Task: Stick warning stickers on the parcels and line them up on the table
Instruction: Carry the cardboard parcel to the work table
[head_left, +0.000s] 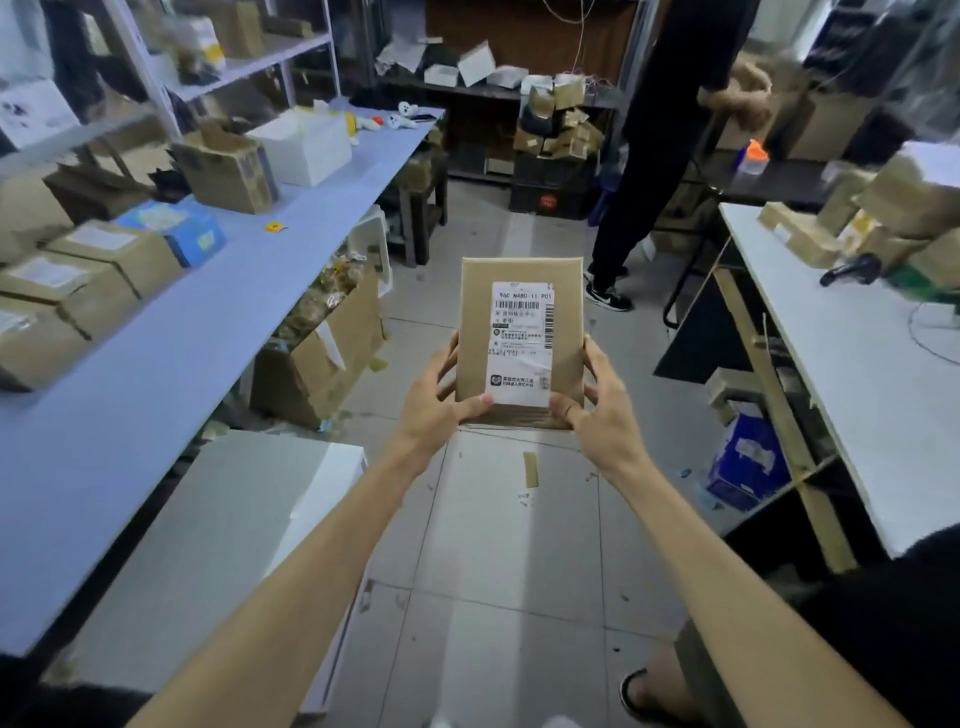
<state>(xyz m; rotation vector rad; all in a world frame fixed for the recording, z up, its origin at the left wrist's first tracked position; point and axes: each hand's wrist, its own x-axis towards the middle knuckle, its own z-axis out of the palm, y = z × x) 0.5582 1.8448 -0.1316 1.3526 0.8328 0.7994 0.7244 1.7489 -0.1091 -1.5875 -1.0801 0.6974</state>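
— Starting at the left, what lies on the long table (171, 364)?

— Its top is smooth, pale blue and narrow. Brown cardboard parcels (78, 280) sit in a row along the near left part, matte, square-edged, with white labels on top. Next to them is a glossy blue box (176, 231), then a small yellow sticker (276, 227) lying flat by itself on the bare top, and farther back a plain white box (306, 148).

— And under the table's edge?

— An open carton (322, 358) stands on the floor, flaps out, crammed with small packets too blurred to name.

— Where is the parcel (519, 332) itself?

— In mid-air above the grey tiled floor (493, 597), between the two tables and touching neither. It is a flat, upright rectangle of smooth brown card, and a white shipping label (521, 343) with black print and barcodes covers most of its front.

— The hands?

— The left hand (436, 405) grips the lower left corner, thumb pressed on the front, fingers curled round the edge behind. The right hand (602, 410) grips the lower right corner likewise, thumb tip by the label's bottom corner, fingers up the side edge.

— Farther right?

— A person in black (660, 130) stands at the back, and a white table (857, 364) carries more brown boxes, blurred.
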